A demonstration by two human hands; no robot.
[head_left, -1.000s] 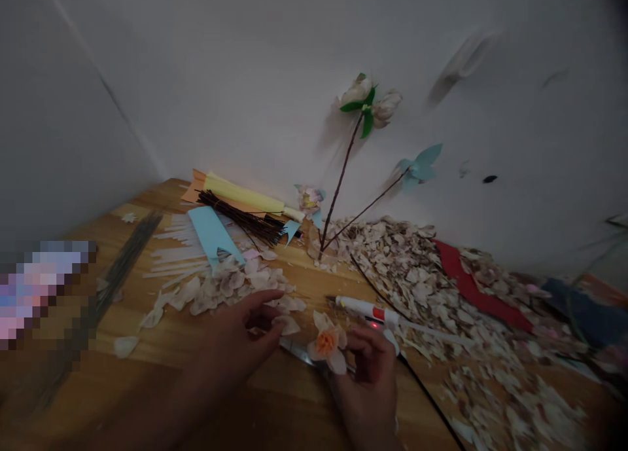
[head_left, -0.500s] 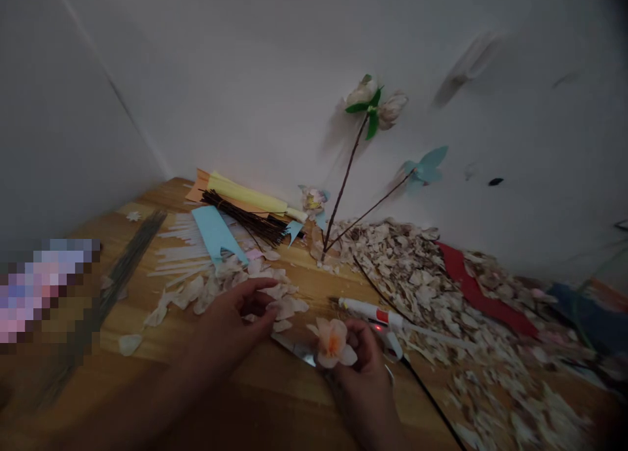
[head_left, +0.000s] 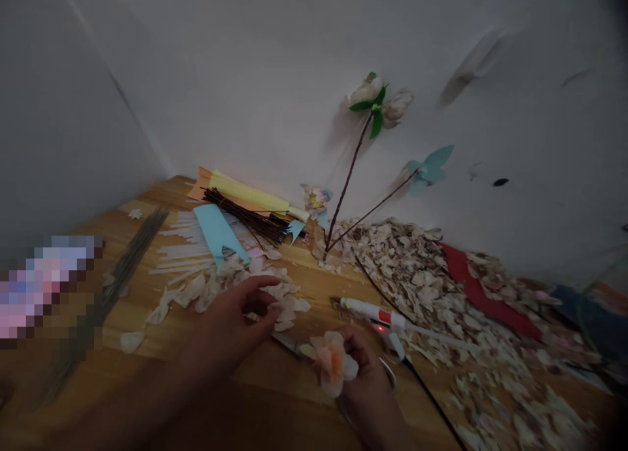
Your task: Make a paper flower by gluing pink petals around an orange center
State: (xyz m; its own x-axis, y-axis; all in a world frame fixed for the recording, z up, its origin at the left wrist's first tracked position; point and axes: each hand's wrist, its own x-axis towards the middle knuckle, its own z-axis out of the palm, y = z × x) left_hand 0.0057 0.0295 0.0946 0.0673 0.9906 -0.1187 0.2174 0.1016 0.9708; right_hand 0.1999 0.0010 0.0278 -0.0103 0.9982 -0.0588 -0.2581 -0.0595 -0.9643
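My right hand (head_left: 369,372) pinches an artificial flower (head_left: 332,364) with pale petals and an orange centre. The flower is tilted, its face turned towards me and to the left. My left hand (head_left: 245,317) is at the near edge of a pile of loose pale petals (head_left: 230,268). Its fingers are curved and apart, the thumb tip close to or touching a petal. Scissors (head_left: 287,342) lie on the table below the flower, partly hidden by my right hand. A white glue gun (head_left: 370,310) with a lit red light lies just beyond that hand.
Dark stems (head_left: 245,215), yellow paper (head_left: 250,192) and a light-blue strip (head_left: 216,228) lie at the back left. Wires (head_left: 132,261) and a blurred-out object (head_left: 49,281) are left. Finished flowers (head_left: 367,104) on stems lean against the wall. Heaped petals (head_left: 417,274) and a red strip (head_left: 481,294) fill the right.
My right hand has lowered slightly with the flower, which has tilted and turned a little. My left hand stays almost in place. The view has shifted slightly.
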